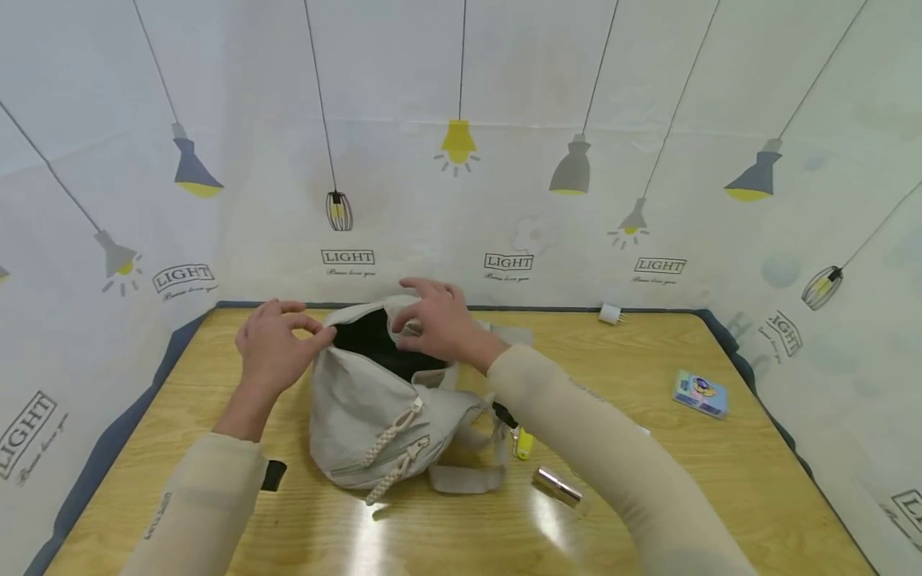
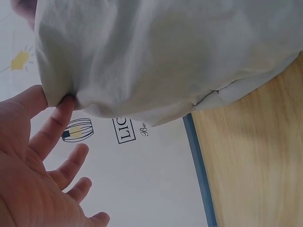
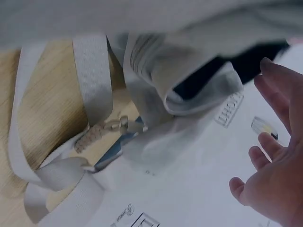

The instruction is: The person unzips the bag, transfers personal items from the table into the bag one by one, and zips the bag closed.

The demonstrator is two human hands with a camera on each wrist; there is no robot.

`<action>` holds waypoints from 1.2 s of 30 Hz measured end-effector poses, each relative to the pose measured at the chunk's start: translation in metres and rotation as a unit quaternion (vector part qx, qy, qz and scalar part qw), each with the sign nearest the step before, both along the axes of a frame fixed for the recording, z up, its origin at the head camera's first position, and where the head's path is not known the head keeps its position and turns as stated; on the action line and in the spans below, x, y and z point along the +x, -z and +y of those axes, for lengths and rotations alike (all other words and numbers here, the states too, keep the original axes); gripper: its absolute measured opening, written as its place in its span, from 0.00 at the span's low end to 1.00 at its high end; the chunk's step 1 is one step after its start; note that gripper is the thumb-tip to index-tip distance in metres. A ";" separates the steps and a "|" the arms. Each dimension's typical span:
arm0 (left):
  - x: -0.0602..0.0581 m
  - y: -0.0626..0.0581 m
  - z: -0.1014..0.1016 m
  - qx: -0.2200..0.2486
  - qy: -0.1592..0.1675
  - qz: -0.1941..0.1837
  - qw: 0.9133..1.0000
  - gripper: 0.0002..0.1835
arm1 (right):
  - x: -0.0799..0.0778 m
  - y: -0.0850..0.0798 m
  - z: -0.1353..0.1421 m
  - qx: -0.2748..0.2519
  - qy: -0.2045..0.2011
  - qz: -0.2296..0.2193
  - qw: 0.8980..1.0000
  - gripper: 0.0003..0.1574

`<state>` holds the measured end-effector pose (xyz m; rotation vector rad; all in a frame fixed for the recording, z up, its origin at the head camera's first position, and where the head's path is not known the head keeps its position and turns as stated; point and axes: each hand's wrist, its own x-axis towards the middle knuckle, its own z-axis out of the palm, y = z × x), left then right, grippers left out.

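A light grey cloth backpack [image 1: 382,416] stands on the table, its top unzipped and gaping onto a dark inside. Braided cord pulls [image 1: 392,432] hang from its zippers. At the left of the mouth, my left hand [image 1: 277,344] pinches the fabric edge between thumb and forefinger; the left wrist view shows the other fingers of this hand [image 2: 38,161] spread apart. Over the right part of the opening is my right hand [image 1: 439,320], fingers loosely bent. In the right wrist view this hand [image 3: 279,142] is beside the dark opening, with nothing visible in its grasp.
On the wooden table [image 1: 612,368] lie a shiny lipstick-like tube [image 1: 558,486], a yellow fob [image 1: 524,445] with a metal ring, a blue printed box [image 1: 701,393] and a white plug adapter [image 1: 610,313]. A black object [image 1: 274,475] shows beside the left sleeve. Straps [image 1: 468,478] trail right of the backpack.
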<state>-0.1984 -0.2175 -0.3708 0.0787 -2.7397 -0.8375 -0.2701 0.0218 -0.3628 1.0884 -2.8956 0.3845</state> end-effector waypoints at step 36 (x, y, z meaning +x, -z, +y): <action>-0.010 -0.003 -0.005 0.000 0.025 -0.019 1.000 0.20 | 0.026 0.085 0.186 -0.148 0.018 -0.035 0.988 0.06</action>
